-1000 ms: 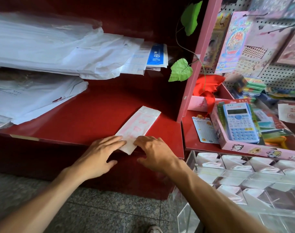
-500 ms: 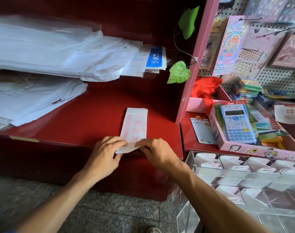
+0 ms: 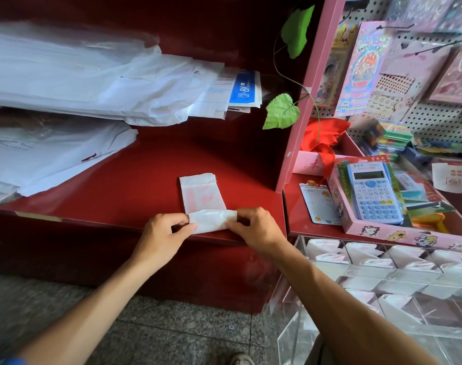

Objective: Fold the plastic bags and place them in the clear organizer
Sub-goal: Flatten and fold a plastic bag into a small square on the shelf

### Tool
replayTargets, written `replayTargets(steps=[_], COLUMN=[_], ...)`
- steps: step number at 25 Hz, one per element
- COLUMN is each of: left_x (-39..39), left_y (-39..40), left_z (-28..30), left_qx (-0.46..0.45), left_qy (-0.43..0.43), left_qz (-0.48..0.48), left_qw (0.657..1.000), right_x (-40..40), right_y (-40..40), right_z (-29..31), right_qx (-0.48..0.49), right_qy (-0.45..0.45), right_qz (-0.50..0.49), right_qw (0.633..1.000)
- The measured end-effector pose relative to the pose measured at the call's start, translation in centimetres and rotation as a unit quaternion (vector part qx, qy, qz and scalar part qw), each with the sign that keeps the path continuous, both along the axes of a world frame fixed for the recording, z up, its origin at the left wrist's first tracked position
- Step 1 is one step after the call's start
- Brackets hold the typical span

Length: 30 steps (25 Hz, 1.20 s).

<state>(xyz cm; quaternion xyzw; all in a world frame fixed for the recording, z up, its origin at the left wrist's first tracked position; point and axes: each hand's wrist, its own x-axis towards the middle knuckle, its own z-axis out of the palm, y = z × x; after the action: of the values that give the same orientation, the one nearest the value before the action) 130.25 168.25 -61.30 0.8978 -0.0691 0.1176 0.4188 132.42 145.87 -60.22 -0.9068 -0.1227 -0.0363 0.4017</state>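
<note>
The plastic bag (image 3: 203,200) lies on the red counter (image 3: 135,185), a narrow strip with its long axis running away from the person. Left hand (image 3: 162,234) and right hand (image 3: 256,229) each pinch a near corner, turning the near end up and forward. The clear organizer (image 3: 382,280) sits lower right, nearer the right hand.

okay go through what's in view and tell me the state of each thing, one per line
plastic bag: flat strip on the red shelf, near end folded up
left hand: pinches the fold's left edge
right hand: pinches the fold's right edge
clear organizer: several compartments hold folded bags
calculator: lying in a pink box, display blank
stack of white bags: unfolded, piled on the upper shelf
</note>
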Motion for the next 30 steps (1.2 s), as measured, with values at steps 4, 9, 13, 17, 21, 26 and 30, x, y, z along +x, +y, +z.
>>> replayTargets(steps=[4, 9, 13, 17, 21, 26, 30], left_x=[0.2, 0.2, 0.1, 0.3, 0.5, 0.6, 0.5], left_y=[-0.8, -1.9, -2.2, -2.1, -2.2, -2.4, -2.4], left_z=[0.2, 0.5, 0.6, 0.6, 0.3, 0.4, 0.1], left_qx=[-0.027, 0.041, 0.056, 0.097, 0.124, 0.150, 0.138], left_qy=[0.043, 0.043, 0.042, 0.037, 0.026, 0.025, 0.037], left_qz=[0.078, 0.166, 0.191, 0.182, 0.179, 0.178, 0.185], left_qw=[0.996, 0.984, 0.979, 0.978, 0.976, 0.972, 0.972], right_x=[0.6, 1.0, 0.9, 0.8, 0.4, 0.2, 0.3], right_y=[0.6, 1.3, 1.9, 2.2, 2.7, 3.2, 3.0], right_z=[-0.2, -0.1, -0.2, -0.3, 0.0, 0.4, 0.5], right_qx=[-0.004, -0.028, -0.070, -0.115, -0.195, -0.234, -0.241], right_qy=[0.033, 0.041, 0.036, 0.022, 0.011, 0.007, 0.015], right_qz=[-0.035, -0.058, -0.079, -0.101, -0.097, -0.099, -0.105], right_qw=[0.999, 0.997, 0.994, 0.988, 0.976, 0.967, 0.965])
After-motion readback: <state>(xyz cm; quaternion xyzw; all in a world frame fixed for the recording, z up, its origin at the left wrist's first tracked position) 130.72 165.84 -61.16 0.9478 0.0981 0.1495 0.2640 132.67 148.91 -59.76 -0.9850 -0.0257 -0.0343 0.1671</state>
